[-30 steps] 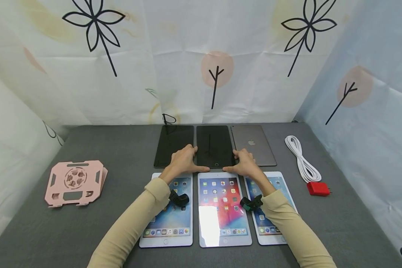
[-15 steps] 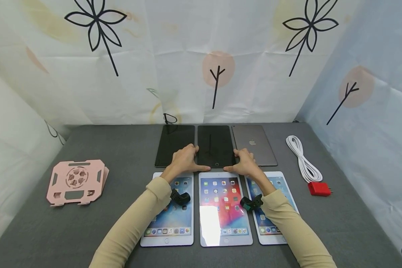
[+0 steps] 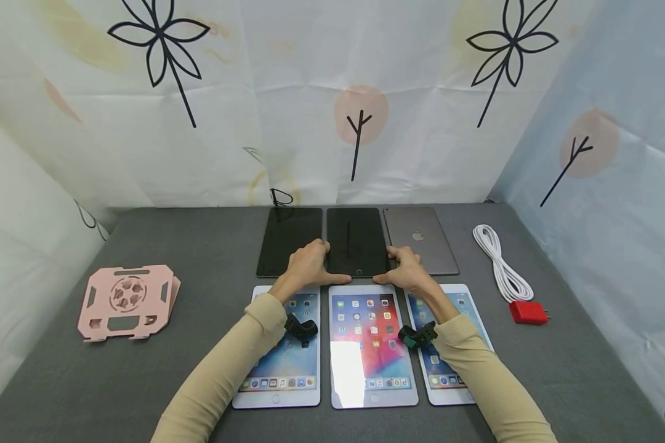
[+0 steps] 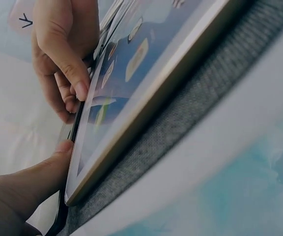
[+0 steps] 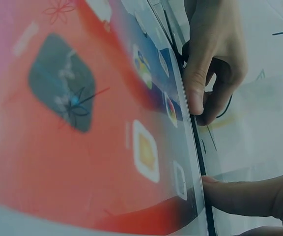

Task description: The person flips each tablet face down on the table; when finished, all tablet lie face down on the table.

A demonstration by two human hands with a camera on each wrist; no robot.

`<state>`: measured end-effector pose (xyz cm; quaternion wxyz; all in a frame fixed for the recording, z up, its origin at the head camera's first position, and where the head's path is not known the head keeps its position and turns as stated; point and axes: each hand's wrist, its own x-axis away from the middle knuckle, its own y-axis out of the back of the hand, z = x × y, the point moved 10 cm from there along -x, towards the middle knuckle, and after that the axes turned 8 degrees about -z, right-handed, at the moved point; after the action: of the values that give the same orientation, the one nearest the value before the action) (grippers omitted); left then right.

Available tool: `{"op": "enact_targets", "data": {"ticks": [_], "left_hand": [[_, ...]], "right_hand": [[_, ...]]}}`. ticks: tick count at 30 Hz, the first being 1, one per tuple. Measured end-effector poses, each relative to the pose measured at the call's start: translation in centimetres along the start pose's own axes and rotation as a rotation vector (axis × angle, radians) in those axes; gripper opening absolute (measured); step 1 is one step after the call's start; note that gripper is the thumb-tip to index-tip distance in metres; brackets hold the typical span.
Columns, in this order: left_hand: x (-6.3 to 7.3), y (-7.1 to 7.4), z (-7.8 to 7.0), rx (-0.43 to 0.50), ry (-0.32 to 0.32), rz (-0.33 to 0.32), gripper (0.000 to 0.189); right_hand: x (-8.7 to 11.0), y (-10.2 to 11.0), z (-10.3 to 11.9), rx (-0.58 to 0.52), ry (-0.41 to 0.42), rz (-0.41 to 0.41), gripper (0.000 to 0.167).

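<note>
In the head view, a black tablet [image 3: 354, 237] lies screen up in the middle of the back row. My left hand [image 3: 306, 266] holds its near left corner, fingers at the side and thumb along the near edge. The opposite near corner is held the same way by my right hand [image 3: 406, 271]. Just in front of the thumbs lies a white tablet [image 3: 374, 400] with its screen lit. The left wrist view shows my left thumb [image 4: 45, 177] against the dark edge; in the right wrist view, my right thumb [image 5: 244, 196] touches it too.
Flanking the black tablet are another black tablet [image 3: 288, 237] and a grey tablet [image 3: 421, 246], back up. Two more lit white tablets [image 3: 277, 400] [image 3: 449, 395] lie under my forearms. A pink stand [image 3: 124, 323] is at left; a white cable [image 3: 507, 274] and red charger [image 3: 528, 312] at right.
My left hand and its thumb have shifted very slightly to the right. Both hands stay at the black tablet's near corners, and the tablets lie as before.
</note>
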<state>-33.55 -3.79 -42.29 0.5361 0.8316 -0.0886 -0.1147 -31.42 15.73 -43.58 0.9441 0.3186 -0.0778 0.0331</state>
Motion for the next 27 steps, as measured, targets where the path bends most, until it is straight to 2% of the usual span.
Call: {"op": "enact_targets", "data": {"ticks": [13, 23, 27], "left_hand": [[-0.2, 0.0, -0.4, 0.011, -0.002, -0.016, 0.08], [-0.2, -0.4, -0.6, 0.01, 0.021, 0.04, 0.093], [-0.1, -0.5, -0.7, 0.053, 0.035, 0.061, 0.093]], "right_hand": [[0.3, 0.1, 0.2, -0.128, 0.014, 0.019, 0.09], [1.0, 1.0, 1.7, -0.232, 0.1, -0.006, 0.08], [1.3, 1.6, 2.6, -0.276, 0.149, -0.015, 0.08]]}}
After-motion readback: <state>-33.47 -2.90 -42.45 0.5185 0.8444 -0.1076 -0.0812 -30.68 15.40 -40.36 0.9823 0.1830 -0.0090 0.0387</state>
